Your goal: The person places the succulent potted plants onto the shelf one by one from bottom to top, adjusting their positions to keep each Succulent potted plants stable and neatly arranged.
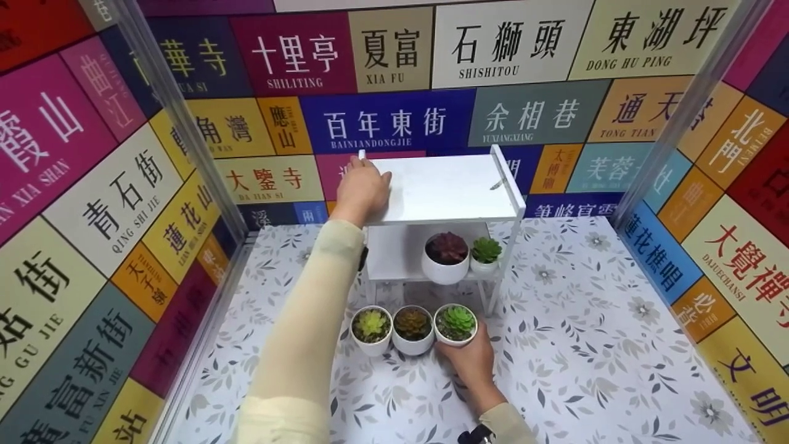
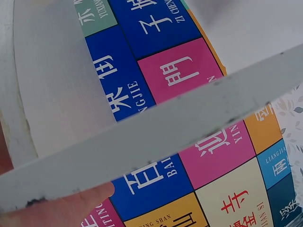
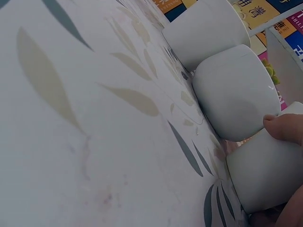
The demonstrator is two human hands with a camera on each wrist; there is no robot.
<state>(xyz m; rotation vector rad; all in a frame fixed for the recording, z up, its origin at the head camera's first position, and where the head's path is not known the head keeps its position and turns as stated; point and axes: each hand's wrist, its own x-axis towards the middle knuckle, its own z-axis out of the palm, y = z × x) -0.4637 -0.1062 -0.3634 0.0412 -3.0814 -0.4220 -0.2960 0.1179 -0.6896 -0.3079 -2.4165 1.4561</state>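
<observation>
My left hand [image 1: 362,188] grips the upper left edge of a white tiered shelf [image 1: 450,188]; in the left wrist view a white bar of the shelf [image 2: 156,130] crosses in front of the fingers. In front of the shelf, my right hand [image 1: 471,364] holds a small white pot with a bright green succulent [image 1: 457,322], thumb and fingers around its side. That pot stands at the right end of a row, beside a brownish succulent pot [image 1: 413,330] and a yellow-green succulent pot [image 1: 372,330]. White pot walls [image 3: 236,92] fill the right wrist view's right side.
On the shelf's middle tier sit a larger white pot with a dark red succulent [image 1: 445,259] and a small green succulent pot [image 1: 486,253], both toward the right. A leaf-patterned cloth [image 1: 592,345] covers the table. Walls with colourful sign panels [image 1: 388,123] enclose the back and sides.
</observation>
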